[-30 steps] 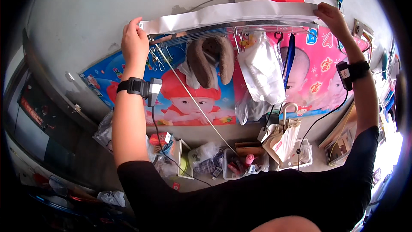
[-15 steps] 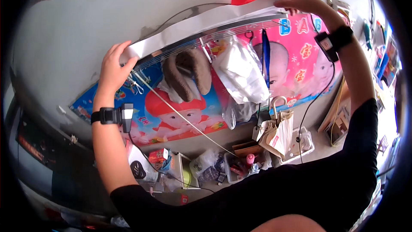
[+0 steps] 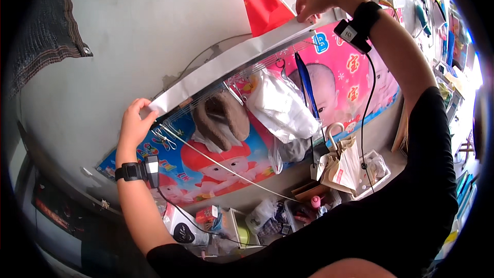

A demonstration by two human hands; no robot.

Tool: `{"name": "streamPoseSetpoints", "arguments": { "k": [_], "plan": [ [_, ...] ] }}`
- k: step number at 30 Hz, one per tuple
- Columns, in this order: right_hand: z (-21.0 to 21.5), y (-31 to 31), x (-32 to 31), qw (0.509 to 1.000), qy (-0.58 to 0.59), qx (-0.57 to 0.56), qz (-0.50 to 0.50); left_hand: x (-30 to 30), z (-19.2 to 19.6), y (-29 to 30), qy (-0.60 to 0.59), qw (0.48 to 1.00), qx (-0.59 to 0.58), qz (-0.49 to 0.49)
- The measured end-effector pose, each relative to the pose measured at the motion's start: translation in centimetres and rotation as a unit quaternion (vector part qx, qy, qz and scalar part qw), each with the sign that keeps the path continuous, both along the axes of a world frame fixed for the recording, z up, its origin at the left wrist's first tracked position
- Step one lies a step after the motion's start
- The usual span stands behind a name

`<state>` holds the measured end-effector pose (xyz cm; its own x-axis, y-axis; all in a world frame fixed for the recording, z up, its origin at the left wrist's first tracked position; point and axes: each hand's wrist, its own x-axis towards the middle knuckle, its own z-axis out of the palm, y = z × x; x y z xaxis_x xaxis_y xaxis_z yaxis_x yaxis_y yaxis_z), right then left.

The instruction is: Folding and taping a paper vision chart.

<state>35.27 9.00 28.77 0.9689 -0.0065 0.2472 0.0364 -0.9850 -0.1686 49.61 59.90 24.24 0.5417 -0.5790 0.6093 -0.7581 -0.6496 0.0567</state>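
The left hand (image 3: 135, 127) pinches the left end of the white strip (image 3: 231, 67) between thumb and fingers. The right hand (image 3: 315, 3) pinches the opposite end, with its fingers bent over the edge. Both arms are extended and set wide apart, and each wrist carries a black band with a cabled unit. Judged progress: the strip is drawn out to its full length and placed along the rack (image 3: 207, 91), so alignment appears largely complete; no fastener is visible on it, and neither end has been released. Whether the strip is fixed to the rack or only held against it cannot be told. Position: the strip spans the gap between the hands, sloping upward from left to right, with its lower edge just beside the bars of the rack. Below the rack hang wire hooks (image 3: 163, 139) near the left hand, then a brown plush piece (image 3: 221, 121), a white bag (image 3: 280, 103) and a blue strap (image 3: 307, 82) toward the right. A thin rod (image 3: 221, 162) slants down from the left end. A red flag (image 3: 261, 6) stands above the strip, near the right hand. Posters (image 3: 337, 85) cover the wall behind; a paper bag (image 3: 343, 169) sits lower right.
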Motion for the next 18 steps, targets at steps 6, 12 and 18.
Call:
{"name": "streamPoseSetpoints", "arguments": {
  "k": [6, 12, 18],
  "plan": [
    [-0.2, -0.2, -0.3, 0.993, -0.110, -0.019, 0.033, -1.1, -0.1, -0.1, -0.046, 0.999, -0.018, -0.012],
    [-2.2, 0.1, 0.6, 0.981, -0.159, -0.108, 0.021, -1.0, -1.0, -1.0, -0.106, 0.994, -0.006, 0.001],
    [-4.1, -0.5, 0.4, 0.971, -0.214, -0.101, 0.034, -1.1, -1.3, -1.7, -0.139, 0.990, -0.004, 0.032]
  ]
}}
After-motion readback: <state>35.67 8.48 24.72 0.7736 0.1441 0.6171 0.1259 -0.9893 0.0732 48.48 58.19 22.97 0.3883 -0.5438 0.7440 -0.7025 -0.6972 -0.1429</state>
